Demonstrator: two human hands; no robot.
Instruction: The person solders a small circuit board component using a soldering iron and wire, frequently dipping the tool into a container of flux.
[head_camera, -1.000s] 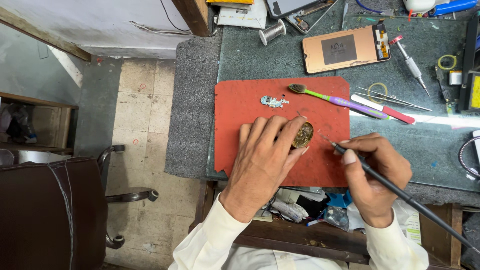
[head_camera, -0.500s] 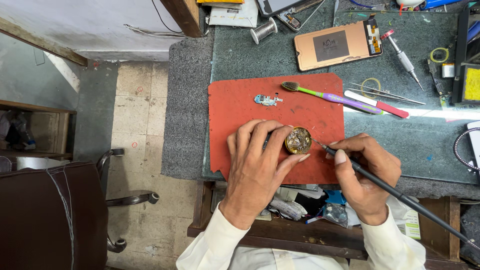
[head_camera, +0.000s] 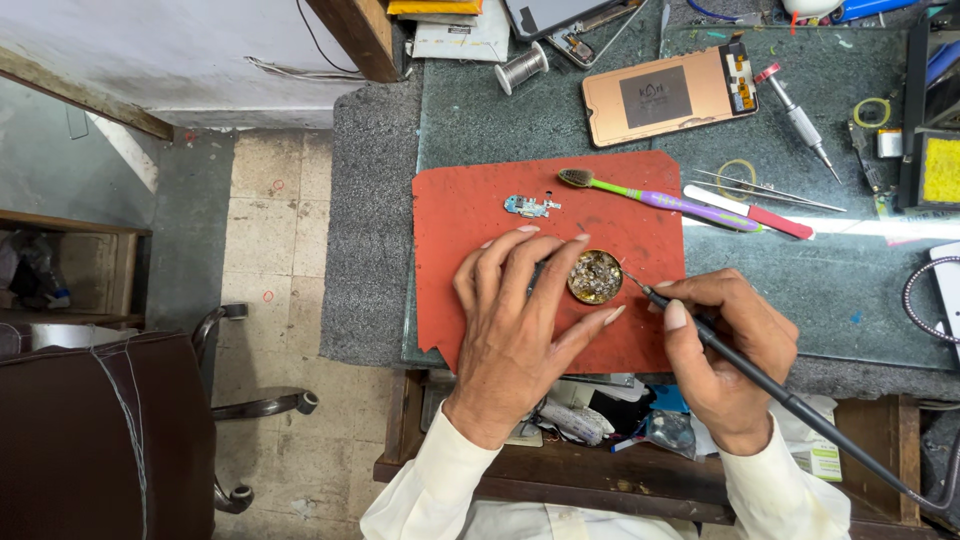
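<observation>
A small round tin (head_camera: 595, 277) with grey, crusty contents sits on the red mat (head_camera: 470, 205). My left hand (head_camera: 515, 325) lies flat on the mat with its fingers spread around the tin's left side, touching it. My right hand (head_camera: 725, 345) grips a thin black soldering iron (head_camera: 800, 410) like a pen. Its tip rests at the tin's right rim. A small blue circuit part (head_camera: 530, 206) lies on the mat above my left hand.
A green and purple toothbrush (head_camera: 650, 195) lies across the mat's top right. Beyond it lie a red-handled tool (head_camera: 750, 212), tweezers (head_camera: 770, 190), a phone back panel (head_camera: 665, 97), a screwdriver (head_camera: 800, 125) and a solder spool (head_camera: 522, 68). A yellow sponge (head_camera: 940, 170) sits at the right. A chair (head_camera: 110, 430) stands on the left.
The view has shifted slightly. My left hand has spread around the tin, so the tin shows more fully. The iron's tip has come to the tin's rim.
</observation>
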